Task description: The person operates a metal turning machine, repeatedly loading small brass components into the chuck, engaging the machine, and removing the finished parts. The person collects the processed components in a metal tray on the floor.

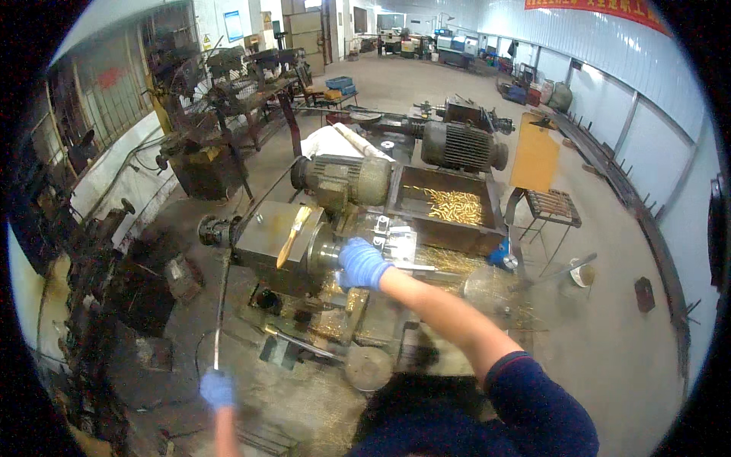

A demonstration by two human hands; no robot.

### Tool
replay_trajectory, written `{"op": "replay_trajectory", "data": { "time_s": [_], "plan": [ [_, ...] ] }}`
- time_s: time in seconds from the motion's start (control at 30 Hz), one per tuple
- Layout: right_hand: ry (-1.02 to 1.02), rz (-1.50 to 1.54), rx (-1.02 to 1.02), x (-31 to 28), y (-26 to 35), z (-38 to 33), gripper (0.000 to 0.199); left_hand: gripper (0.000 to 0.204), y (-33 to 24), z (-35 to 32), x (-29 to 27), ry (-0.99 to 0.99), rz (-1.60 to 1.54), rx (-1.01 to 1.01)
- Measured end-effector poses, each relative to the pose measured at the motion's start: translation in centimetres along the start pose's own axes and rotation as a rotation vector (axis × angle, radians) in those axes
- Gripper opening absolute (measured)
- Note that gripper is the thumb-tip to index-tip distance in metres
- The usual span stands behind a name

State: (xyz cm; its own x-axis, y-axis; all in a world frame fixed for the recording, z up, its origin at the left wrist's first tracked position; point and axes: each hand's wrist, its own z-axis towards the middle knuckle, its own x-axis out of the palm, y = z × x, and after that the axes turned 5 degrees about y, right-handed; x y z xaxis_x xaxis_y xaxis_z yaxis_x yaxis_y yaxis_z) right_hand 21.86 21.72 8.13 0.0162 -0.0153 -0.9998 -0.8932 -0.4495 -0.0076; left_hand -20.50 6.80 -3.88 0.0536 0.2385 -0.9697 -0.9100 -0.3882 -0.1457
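My left hand (218,388), in a blue glove, is closed round the lower end of a long metal lever (221,316). The lever runs up to a dark fitting (215,231) on the left side of the lathe headstock (268,247). My right hand (363,264), gloved alike, has its fingers curled at the spindle nose (327,257) on the headstock's right side. Its fingertips are partly hidden, and I cannot see what lies in them. A brush (294,238) with a wooden handle rests on top of the headstock. Right of my right hand is a bright metal tool holder (394,238).
Behind the lathe, a dark metal tray (411,206) holds many small brass-coloured parts (455,207). Electric motors (464,146) stand near it. Brass chips cover the lathe bed. A clipboard (534,152) stands above a small rack (550,206) at the right. A white bucket (582,274) sits on the floor.
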Motion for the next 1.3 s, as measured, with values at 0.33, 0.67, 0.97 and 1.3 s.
{"op": "replay_trajectory", "data": {
  "time_s": [0.33,0.67,0.97,1.3],
  "plan": [
    [-0.529,0.206,-0.226,-0.7,0.2,-12.3,0.031,0.028,-7.9,-2.2,-7.3,0.156,0.196,0.133],
    [-0.504,0.311,-0.271,-1.5,2.1,-23.8,0.026,0.025,-30.6,-12.4,-8.3,0.821,-0.975,0.903],
    [-0.368,1.027,-0.137,-0.1,1.6,-27.8,0.023,0.042,-31.6,-18.1,-5.7,1.474,-1.791,0.25],
    [-0.502,1.092,-0.001,3.6,2.4,-28.2,0.037,0.053,-33.0,-19.9,-6.0,1.622,-1.923,0.343]
  ]
}}
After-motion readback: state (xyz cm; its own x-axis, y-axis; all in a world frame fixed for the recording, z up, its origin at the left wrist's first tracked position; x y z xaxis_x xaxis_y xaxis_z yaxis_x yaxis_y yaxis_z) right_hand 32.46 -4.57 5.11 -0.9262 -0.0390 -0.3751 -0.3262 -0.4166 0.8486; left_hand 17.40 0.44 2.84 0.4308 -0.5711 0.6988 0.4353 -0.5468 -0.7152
